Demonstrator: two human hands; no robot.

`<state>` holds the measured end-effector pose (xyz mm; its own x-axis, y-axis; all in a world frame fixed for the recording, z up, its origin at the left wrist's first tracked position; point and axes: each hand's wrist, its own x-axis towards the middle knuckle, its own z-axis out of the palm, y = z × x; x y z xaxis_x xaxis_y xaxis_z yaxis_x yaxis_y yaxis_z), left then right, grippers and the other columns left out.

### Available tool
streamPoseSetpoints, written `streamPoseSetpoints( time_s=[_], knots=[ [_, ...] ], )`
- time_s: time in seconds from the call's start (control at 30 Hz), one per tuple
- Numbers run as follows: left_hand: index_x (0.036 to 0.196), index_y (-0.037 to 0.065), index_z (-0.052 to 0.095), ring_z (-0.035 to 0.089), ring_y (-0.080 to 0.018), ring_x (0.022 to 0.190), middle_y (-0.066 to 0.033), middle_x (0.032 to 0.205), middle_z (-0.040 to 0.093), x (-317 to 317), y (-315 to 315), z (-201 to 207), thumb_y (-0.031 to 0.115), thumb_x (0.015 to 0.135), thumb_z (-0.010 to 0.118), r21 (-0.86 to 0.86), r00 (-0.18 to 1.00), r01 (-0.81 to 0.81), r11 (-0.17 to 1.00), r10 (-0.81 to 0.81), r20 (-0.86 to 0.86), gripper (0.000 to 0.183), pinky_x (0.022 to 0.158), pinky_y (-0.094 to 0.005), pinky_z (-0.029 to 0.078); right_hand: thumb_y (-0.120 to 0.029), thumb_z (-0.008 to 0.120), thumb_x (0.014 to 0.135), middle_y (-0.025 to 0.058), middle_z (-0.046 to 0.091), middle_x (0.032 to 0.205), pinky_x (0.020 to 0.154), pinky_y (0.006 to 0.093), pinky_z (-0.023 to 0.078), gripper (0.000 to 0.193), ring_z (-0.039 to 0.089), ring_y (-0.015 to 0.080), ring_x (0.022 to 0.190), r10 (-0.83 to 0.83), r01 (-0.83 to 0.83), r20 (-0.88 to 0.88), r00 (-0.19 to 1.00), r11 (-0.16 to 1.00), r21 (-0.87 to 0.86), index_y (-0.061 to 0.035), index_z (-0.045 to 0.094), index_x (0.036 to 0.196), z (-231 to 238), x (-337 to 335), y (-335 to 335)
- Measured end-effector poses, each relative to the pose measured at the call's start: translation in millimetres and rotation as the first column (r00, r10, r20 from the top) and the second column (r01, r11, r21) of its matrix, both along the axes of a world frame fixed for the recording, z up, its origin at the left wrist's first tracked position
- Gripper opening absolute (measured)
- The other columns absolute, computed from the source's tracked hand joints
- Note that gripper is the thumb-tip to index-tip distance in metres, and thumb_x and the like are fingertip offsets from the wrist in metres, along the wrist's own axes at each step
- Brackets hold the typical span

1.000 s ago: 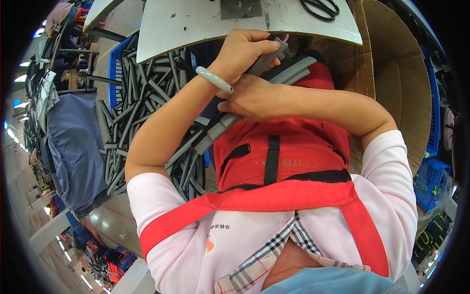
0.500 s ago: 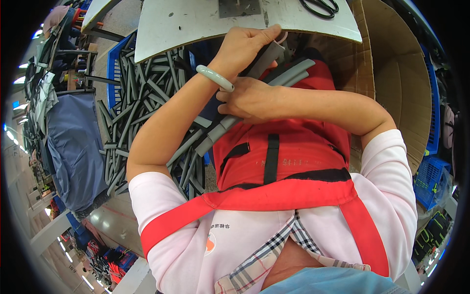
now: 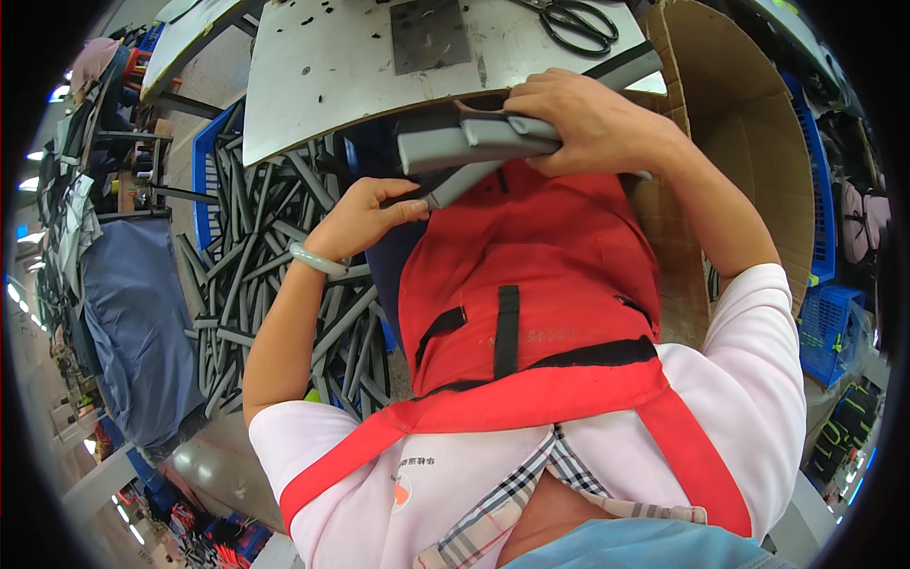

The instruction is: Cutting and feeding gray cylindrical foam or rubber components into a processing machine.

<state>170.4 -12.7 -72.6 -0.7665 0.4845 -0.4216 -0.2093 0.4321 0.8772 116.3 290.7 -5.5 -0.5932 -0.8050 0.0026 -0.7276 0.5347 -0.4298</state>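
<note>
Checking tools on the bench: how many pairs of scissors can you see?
1: black scissors on the grey worktable, at its far edge, beyond the right hand. Others may be hidden.

The grey strap pieces (image 3: 474,142) held at the edge of the surface (image 3: 332,85) look like matt woven cloth, folded thick and smooth-faced. The surface itself is pale, dull and scuffed, with dark specks; a darker matt metal plate (image 3: 429,35) is set into it, and beyond that lie scissors (image 3: 573,21) with black, slightly glossy handles. Below the surface, the apron (image 3: 540,275) is red matt cloth with black webbing. To the surface's right stands a brown cardboard box (image 3: 730,114), rough and papery. On the left wrist is a smooth, glossy pale-green bangle (image 3: 317,260).
</note>
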Motion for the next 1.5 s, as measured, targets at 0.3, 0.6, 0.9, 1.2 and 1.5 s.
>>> streamPoseSetpoints(
  time_s=[0.3,0.6,0.9,1.2,1.5],
  knots=[
    [0.104,-0.002,0.070,0.050,-0.0046,0.053,-0.0036,0.068,0.066,-60.6,38.3,86.3,0.021,0.085,0.068,0.052,0.878,-0.181,0.982,0.185,-0.441,0.030,0.048,-0.0195,0.039,-0.020,0.073,0.075,0.0099,0.067,0.086,0.074,0.0303,0.051,0.042,0.063,0.0181,0.072,-0.365,0.381,0.166,0.916,0.921,-0.078,0.0012,0.062,0.109,56.9,-31.6,50.8],
    [0.105,-0.003,0.069,0.048,-0.0066,0.050,-0.0067,0.066,0.066,-120.5,44.5,83.0,0.024,0.082,0.071,0.111,0.853,-0.246,0.963,0.269,-0.447,0.036,0.047,-0.0208,0.039,-0.025,0.072,0.073,0.0039,0.058,0.081,0.071,0.0292,0.046,0.036,0.054,0.0117,0.074,-0.428,0.475,0.255,0.867,0.865,-0.162,-0.0010,0.058,0.097,45.9,-82.5,48.6],
    [0.106,-0.003,0.069,0.044,-0.0059,0.050,-0.0069,0.067,0.063,-132.9,38.8,78.4,0.020,0.086,0.070,0.094,0.849,-0.301,0.949,0.311,-0.427,0.031,0.049,-0.0201,0.035,-0.026,0.072,0.075,0.0039,0.061,0.084,0.075,0.0280,0.049,0.035,0.058,0.0117,0.078,-0.399,0.423,0.146,0.905,0.875,-0.235,-0.0023,0.061,0.098,49.0,-92.8,38.3],
    [0.108,-0.004,0.069,0.044,-0.0067,0.052,-0.0075,0.070,0.064,-139.8,36.6,77.1,0.019,0.088,0.068,0.167,0.831,-0.280,0.945,0.326,-0.451,0.030,0.052,-0.0215,0.036,-0.026,0.077,0.070,0.0069,0.066,0.080,0.071,0.0306,0.048,0.039,0.060,0.0145,0.076,-0.491,0.532,0.260,0.832,0.839,-0.116,-0.0001,0.062,0.096,62.4,-98.1,33.0],
    [0.102,-0.003,0.069,0.050,-0.0087,0.055,-0.0089,0.075,0.067,-147.5,17.4,71.5,0.015,0.086,0.065,0.354,0.767,-0.355,0.865,0.486,-0.420,0.024,0.053,-0.0223,0.040,-0.027,0.074,0.069,0.0084,0.065,0.086,0.077,0.0322,0.047,0.044,0.059,0.0172,0.082,-0.466,0.487,0.147,0.872,0.855,-0.179,0.0006,0.062,0.102,65.6,-89.0,38.4]
  ],
)
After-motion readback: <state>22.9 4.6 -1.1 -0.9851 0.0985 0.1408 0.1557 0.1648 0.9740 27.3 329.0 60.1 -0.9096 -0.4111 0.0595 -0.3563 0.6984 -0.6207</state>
